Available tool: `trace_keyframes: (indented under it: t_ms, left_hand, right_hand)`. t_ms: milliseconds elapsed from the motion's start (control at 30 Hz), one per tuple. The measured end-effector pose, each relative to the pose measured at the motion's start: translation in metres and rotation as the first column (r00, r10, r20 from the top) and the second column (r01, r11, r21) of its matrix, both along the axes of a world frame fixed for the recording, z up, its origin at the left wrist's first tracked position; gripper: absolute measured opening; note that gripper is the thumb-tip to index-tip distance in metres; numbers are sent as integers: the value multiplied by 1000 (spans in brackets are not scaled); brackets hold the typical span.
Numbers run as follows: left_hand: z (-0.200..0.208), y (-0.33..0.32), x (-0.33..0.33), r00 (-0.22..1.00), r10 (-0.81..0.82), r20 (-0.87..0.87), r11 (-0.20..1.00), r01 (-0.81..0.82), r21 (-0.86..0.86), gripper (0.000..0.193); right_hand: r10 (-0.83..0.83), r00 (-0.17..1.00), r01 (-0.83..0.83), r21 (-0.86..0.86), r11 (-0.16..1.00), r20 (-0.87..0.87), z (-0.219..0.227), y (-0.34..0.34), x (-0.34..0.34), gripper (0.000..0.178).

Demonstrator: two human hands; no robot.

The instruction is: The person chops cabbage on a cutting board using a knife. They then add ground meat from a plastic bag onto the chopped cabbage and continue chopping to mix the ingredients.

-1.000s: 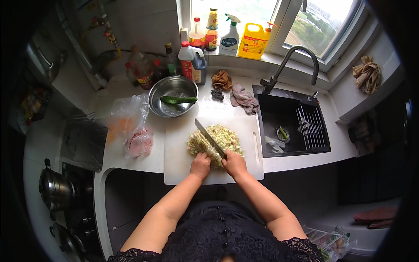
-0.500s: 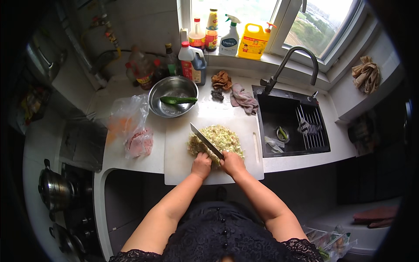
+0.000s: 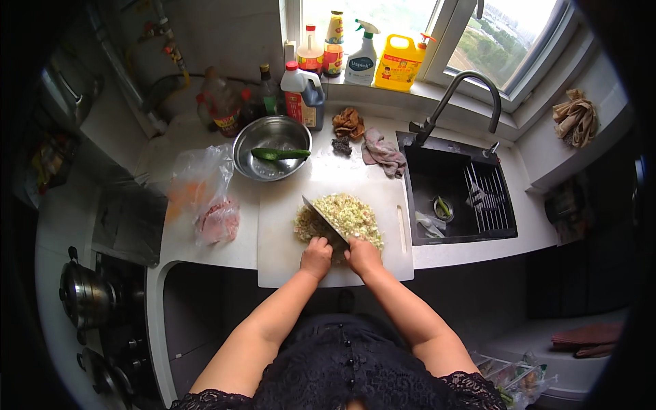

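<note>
A white cutting board (image 3: 277,266) lies at the counter's front edge, bearing a heap of finely chopped pale green vegetable (image 3: 355,217). My right hand (image 3: 363,256) is closed round the handle end of a kitchen knife (image 3: 325,222). Its blade slants to the far left across the heap, its lower part dark and a little blurred. Beside the blade, at the near left of the heap, my left hand (image 3: 316,257) has its fingers curled together. Whatever those fingers may hold is hidden.
Behind the board stands a steel bowl (image 3: 239,154) with a green cucumber (image 3: 280,154). Plastic-bagged minced meat (image 3: 219,222) lies left. A black sink (image 3: 427,184) with a faucet (image 3: 495,102) is at right, near a crumpled cloth (image 3: 384,154). Bottles (image 3: 301,96) line the back.
The knife blade has turned slightly and lies lower against the heap, its tip a little to the right. Both hands stay almost where they were.
</note>
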State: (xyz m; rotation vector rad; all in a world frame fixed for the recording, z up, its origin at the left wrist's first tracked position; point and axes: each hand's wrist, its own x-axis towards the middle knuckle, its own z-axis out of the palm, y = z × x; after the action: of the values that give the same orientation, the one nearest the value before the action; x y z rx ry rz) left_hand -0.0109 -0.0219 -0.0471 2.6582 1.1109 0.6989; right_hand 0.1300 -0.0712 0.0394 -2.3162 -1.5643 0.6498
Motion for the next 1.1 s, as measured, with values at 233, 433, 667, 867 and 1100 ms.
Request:
trace_keyframes:
  t_ms: [233, 433, 667, 867, 1100]
  left_hand:
    - [4, 0, 0, 999, -10, 45, 999, 8, 38, 8]
    - [5, 0, 0, 1000, -1, 1, 1000, 1, 18, 8]
    - [1, -1, 2, 999, -7, 45, 1000, 7, 8, 8]
    - [1, -1, 1, 999, 13, 47, 1000, -14, 18, 8]
    - [5, -2, 0, 1000, -5, 24, 1000, 5, -3, 9]
  right_hand:
    - [-1, 1000, 1, -24, 1000, 15, 15, 2, 7, 16]
    - [27, 999, -24, -58, 998, 35, 3, 0, 16, 18]
    - [-55, 998, 55, -42, 998, 5, -7, -13, 20, 17]
    - [-35, 999, 34, -46, 998, -18, 16, -10, 12, 18]
    - [-8, 999, 7, -13, 1000, -53, 18, -10, 12, 20]
